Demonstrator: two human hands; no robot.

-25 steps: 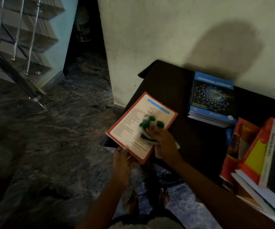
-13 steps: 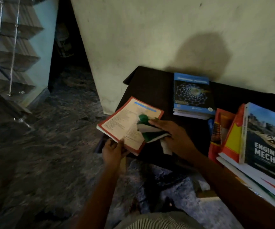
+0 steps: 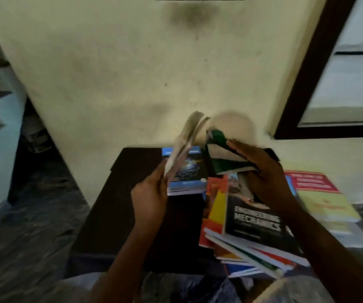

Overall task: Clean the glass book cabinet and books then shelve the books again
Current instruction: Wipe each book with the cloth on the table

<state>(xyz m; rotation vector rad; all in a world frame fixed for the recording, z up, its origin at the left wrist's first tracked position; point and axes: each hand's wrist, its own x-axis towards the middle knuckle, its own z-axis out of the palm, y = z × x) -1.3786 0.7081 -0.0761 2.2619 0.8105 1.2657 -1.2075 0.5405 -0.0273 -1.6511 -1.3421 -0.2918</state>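
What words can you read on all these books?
"ENGINEERING MECHANICS": on the dark book, on its cover.
Red and yellow book: white lettering, too blurred to read.
Blue book: title strip too blurred to read.
Thin book in the left hand: edge-on, no text shows.
Cloth in the right hand: no text.

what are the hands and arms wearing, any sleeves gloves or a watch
The left hand and right hand are bare, no gloves. Both forearms are uncovered to the frame's edge: no sleeves, no watch. Blur hides anything as small as a ring.
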